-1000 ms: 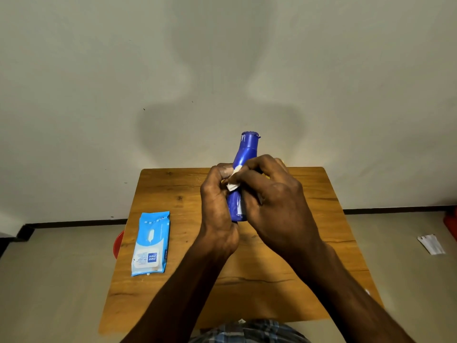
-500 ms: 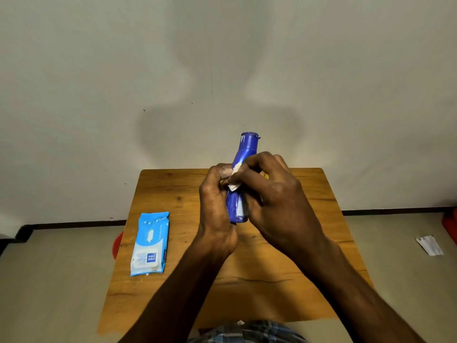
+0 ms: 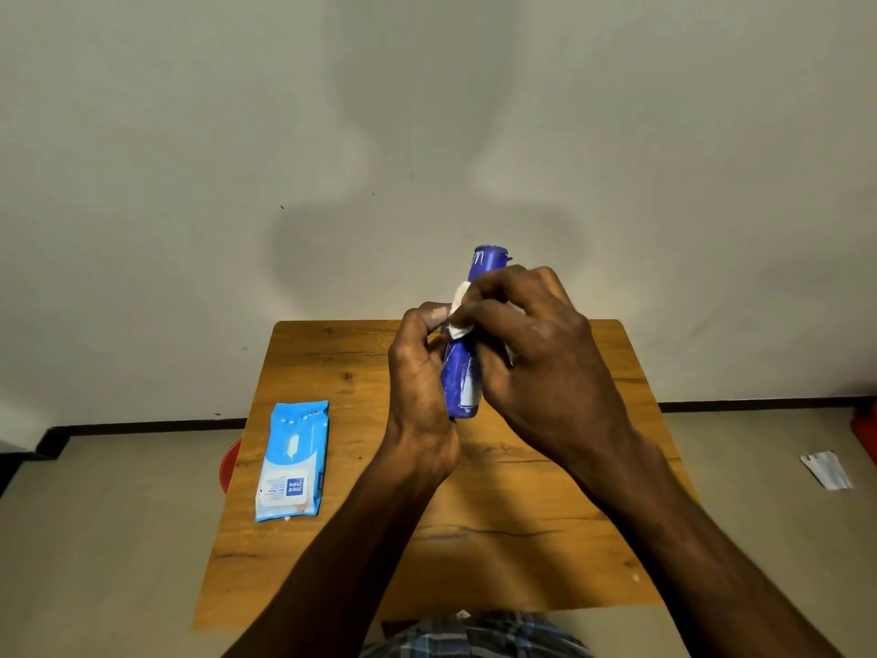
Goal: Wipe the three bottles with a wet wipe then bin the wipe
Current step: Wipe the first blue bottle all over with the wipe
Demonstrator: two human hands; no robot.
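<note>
A blue bottle (image 3: 459, 382) is held up above the middle of the wooden table (image 3: 498, 553), its capped end pointing away from me. My left hand (image 3: 420, 387) grips the bottle's lower body from the left. My right hand (image 3: 536, 358) is wrapped over the bottle's upper part and presses a white wet wipe (image 3: 459, 310) against it; only a small fold of the wipe shows between my fingers. I see only this one bottle.
A blue pack of wet wipes (image 3: 292, 460) lies flat on the table's left side. A red round object (image 3: 230, 465) peeks out on the floor behind the table's left edge. A white scrap of paper (image 3: 825, 470) lies on the floor at right. The wall is close behind.
My right hand with the wipe has slid up the bottle toward its cap. The left hand and the bottle have hardly moved.
</note>
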